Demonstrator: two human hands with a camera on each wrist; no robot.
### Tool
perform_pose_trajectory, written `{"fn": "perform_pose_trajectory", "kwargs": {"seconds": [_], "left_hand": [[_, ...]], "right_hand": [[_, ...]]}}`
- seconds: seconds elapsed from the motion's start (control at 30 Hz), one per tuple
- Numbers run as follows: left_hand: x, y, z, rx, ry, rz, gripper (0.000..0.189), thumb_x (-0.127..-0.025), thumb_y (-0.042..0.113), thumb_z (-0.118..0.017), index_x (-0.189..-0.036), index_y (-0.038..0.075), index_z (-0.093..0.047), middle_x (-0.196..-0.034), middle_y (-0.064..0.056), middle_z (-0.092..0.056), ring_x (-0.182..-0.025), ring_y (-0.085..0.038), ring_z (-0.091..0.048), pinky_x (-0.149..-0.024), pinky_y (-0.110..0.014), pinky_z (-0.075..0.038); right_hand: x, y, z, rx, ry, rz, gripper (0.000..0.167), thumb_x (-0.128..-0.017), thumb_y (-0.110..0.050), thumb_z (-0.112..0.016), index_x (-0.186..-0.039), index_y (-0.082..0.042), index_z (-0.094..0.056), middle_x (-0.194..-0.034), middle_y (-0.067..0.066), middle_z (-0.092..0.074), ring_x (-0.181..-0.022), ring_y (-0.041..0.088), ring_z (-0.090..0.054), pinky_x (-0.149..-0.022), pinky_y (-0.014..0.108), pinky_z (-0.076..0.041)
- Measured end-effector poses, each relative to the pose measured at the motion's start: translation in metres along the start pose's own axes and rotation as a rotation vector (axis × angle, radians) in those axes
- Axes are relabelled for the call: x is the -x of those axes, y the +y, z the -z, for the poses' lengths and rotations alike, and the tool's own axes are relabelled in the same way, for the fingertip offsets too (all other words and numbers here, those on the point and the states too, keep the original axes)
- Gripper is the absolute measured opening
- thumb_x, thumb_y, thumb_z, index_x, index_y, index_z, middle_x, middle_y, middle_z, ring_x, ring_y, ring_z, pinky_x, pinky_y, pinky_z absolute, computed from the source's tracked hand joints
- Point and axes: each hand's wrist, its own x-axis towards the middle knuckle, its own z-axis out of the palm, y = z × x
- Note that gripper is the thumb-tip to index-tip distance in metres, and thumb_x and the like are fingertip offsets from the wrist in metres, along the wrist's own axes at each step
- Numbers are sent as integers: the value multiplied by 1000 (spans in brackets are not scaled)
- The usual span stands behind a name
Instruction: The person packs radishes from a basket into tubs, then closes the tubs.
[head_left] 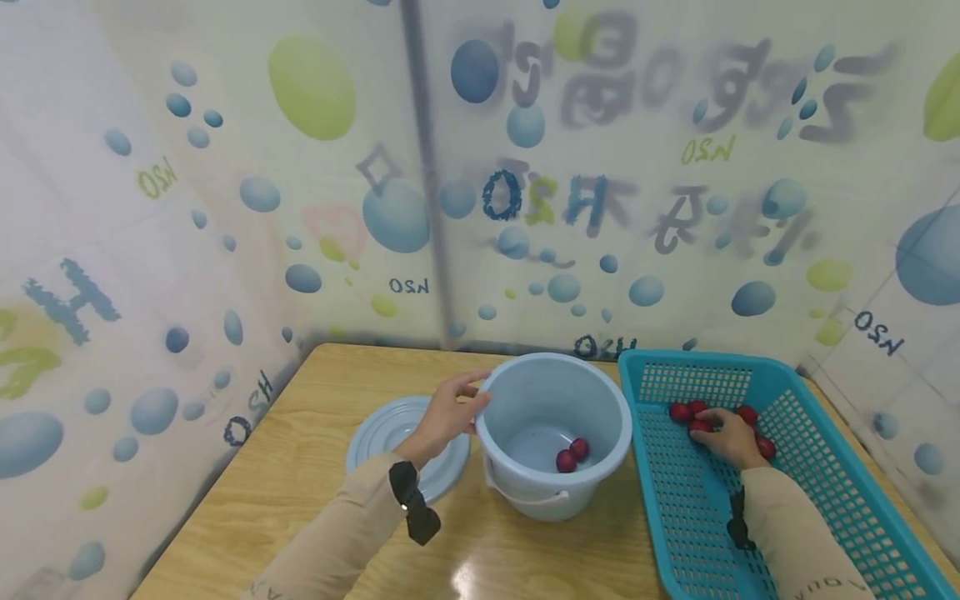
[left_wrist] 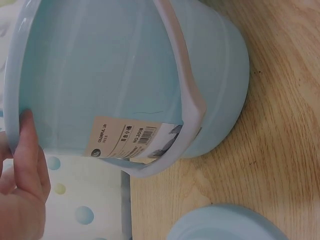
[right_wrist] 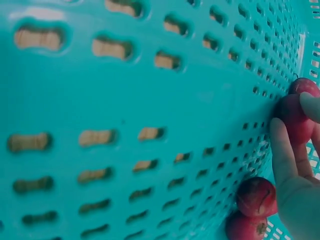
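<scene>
My left hand (head_left: pixel 450 412) pinches the rim of a light blue plastic bucket (head_left: pixel 536 496), fingers lying along its outer wall in the left wrist view. Two dark red, round, plum-like fruits (head_left: pixel 572 455) lie on the bucket's bottom. Inside the turquoise basket (head_left: pixel 660 517) at the right, my right hand (head_left: pixel 731 437) grips one red fruit (right_wrist: pixel 296 117) between thumb and fingers. Beside that hand, more red fruits rest on the basket floor, among them one red fruit (right_wrist: pixel 256 196) below the fingers in the right wrist view.
A round light blue lid (head_left: pixel 375 442) lies on the wooden table (head_left: pixel 300 467) left of the bucket, partly behind my left arm. The bucket's handle (head_left: pixel 525 498) hangs down its near side. A patterned curtain wall (head_left: pixel 480 275) borders the table at the back.
</scene>
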Motion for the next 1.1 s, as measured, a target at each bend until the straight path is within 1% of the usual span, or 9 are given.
{"fn": "perform_pose_trajectory", "kwargs": {"seconds": [0.17,0.3,0.4,0.6,0.7,0.8,0.93,1.03,1.1], "left_hand": [[0,0,-1,4,1,-3,41,-88,15,-55,-128,11,-47,-108,-18,-52,-86,-30,-59,-57,-30,-53],[-1,-1,-2,7,0,-2,40,-88,15,-55,-127,11,-48,-107,-18,-52,-86,-28,-59,-57,-30,-53],[-1,-1,-2,9,-2,-4,40,-88,15,-55,-127,11,-48,-107,-18,-52,-86,-28,-59,-57,-31,-53],[1,1,0,2,6,3,40,-88,15,-55,-128,11,-48,-107,-18,-51,-87,-31,-58,-57,-30,-53],[1,1,1,6,13,0,40,-88,15,-55,-127,11,-48,-106,-17,-51,-87,-31,-59,-56,-31,-53],[1,1,1,8,15,-4,40,-88,15,-55,-127,11,-48,-106,-17,-52,-86,-31,-59,-56,-31,-53],[1,0,2,10,11,-5,40,-88,15,-55,-127,11,-48,-105,-17,-52,-86,-30,-59,-56,-31,-53],[1,0,2,11,6,-10,40,-88,15,-55,-127,10,-48,-104,-17,-52,-85,-29,-59,-56,-31,-53],[1,-1,2,11,6,-15,40,-88,14,-55,-127,10,-48,-103,-17,-52,-84,-28,-60,-56,-31,-53]], "right_hand": [[3,1,3,10,-11,9,40,-80,-8,-60,-112,12,-47,-109,35,-44,-98,46,-43,-77,54,-41],[5,6,12,16,9,79,42,-80,-14,-62,-110,12,-49,-105,34,-47,-94,45,-46,-72,51,-43],[6,5,22,-15,12,150,45,-82,-20,-61,-111,13,-48,-105,34,-48,-93,44,-47,-69,48,-45],[10,-13,43,-81,0,243,54,-86,-30,-57,-119,11,-43,-111,32,-47,-101,46,-45,-73,49,-47],[11,-23,51,-112,-23,246,58,-86,-36,-56,-122,7,-41,-116,31,-44,-106,47,-42,-76,51,-45],[5,-27,54,-110,-8,225,60,-82,-45,-58,-121,-2,-46,-116,19,-49,-104,33,-48,-73,49,-46],[9,-50,62,-121,-24,268,58,-81,-47,-58,-120,-5,-47,-116,15,-51,-104,31,-48,-73,51,-45],[23,-81,71,-148,-79,354,56,-85,-41,-55,-122,-1,-44,-121,23,-46,-109,42,-42,-77,56,-42],[28,-100,72,-154,-86,401,54,-85,-39,-56,-123,-2,-45,-121,22,-47,-108,40,-43,-79,56,-42]]}}
